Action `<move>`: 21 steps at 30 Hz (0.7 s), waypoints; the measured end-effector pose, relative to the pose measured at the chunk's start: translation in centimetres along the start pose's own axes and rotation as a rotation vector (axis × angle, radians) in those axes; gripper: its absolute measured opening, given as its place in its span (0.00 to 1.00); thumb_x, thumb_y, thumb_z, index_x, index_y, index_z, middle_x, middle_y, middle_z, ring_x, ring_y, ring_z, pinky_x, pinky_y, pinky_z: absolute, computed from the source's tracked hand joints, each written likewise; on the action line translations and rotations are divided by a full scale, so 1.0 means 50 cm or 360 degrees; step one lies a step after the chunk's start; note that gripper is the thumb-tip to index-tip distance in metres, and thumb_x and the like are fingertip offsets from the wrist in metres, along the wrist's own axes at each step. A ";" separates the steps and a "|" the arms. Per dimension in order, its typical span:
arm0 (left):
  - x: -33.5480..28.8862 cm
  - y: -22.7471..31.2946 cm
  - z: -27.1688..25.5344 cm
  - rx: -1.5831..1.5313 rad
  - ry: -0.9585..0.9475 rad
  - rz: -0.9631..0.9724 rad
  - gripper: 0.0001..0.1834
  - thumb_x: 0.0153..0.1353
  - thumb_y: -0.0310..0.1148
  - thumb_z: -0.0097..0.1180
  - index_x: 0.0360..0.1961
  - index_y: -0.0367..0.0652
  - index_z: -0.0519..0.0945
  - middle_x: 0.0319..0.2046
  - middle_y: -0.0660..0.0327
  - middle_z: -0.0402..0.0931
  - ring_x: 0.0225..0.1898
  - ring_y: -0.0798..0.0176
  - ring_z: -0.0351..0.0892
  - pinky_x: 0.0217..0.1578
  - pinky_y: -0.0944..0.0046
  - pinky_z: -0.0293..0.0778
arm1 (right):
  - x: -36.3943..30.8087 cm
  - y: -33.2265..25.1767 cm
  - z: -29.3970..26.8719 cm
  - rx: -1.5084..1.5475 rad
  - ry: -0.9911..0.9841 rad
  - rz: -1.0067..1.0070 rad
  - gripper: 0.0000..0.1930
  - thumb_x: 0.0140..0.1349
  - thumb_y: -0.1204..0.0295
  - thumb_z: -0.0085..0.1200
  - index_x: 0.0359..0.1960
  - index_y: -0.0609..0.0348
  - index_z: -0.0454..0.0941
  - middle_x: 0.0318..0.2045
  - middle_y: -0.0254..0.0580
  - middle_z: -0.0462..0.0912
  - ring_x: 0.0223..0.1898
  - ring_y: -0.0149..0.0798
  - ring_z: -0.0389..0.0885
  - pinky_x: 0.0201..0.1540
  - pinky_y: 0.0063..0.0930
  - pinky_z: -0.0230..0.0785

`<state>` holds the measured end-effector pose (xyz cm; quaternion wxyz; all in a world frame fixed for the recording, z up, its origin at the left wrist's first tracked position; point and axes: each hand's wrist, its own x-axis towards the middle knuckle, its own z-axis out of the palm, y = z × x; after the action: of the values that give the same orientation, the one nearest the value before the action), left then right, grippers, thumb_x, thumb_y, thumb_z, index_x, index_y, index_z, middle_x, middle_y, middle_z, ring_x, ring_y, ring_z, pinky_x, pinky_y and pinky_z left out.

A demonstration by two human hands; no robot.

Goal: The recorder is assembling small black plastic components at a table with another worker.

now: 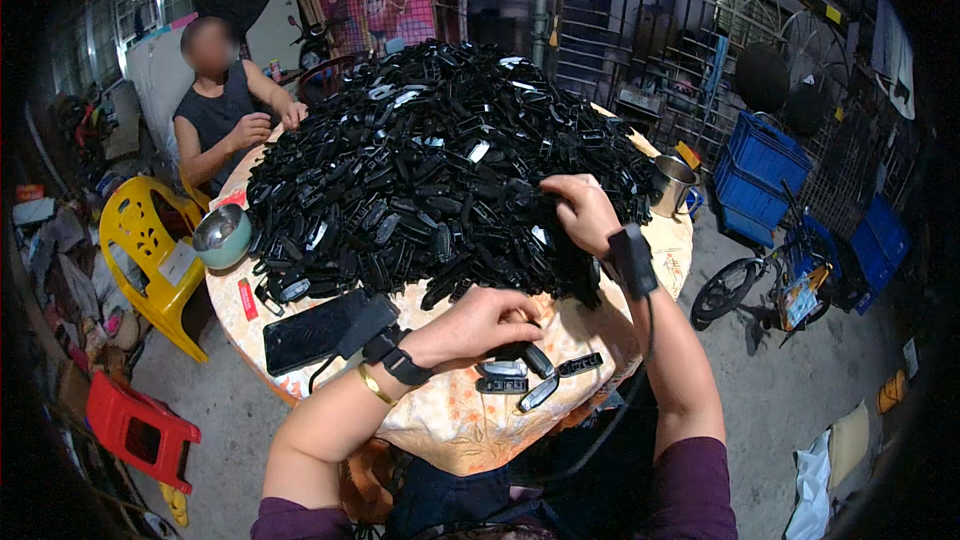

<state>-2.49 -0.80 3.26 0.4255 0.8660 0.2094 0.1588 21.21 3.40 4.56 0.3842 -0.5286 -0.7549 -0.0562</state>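
Observation:
A tall heap of small black oblong plastic casings (430,155) covers most of the round table; a few show pale or silvery faces. My right hand (583,210) reaches onto the near right slope of the heap, fingers bent down among the casings; what they grip is hidden. Nearer to me, my left hand (480,327) hovers low over the tablecloth (470,430) with fingers curled in, and I cannot see what is between them. Just beside it lie several loose casings (540,395), some black and some with a silvery rim.
A black phone (310,332) lies left of my left wrist. A green bowl (222,237) and a metal mug (672,186) stand at the table's sides. Another person (225,105) works at the far left. Around are a yellow chair (150,240), red stool (140,430) and blue crates (760,175).

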 end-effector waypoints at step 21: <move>0.024 -0.067 -0.001 -0.0323 0.0851 0.0094 0.09 0.53 0.23 0.59 0.31 0.40 0.69 0.29 0.65 0.76 0.26 0.77 0.72 0.24 0.75 0.69 | -0.087 -0.125 0.001 0.1160 -0.0039 0.0648 0.14 0.55 0.74 0.59 0.43 0.64 0.76 0.34 0.36 0.81 0.34 0.26 0.77 0.36 0.20 0.71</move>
<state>-2.23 1.68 0.73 0.4348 0.7521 0.2717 0.4140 16.55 -2.59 3.75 0.5404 -0.4971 -0.6100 0.2981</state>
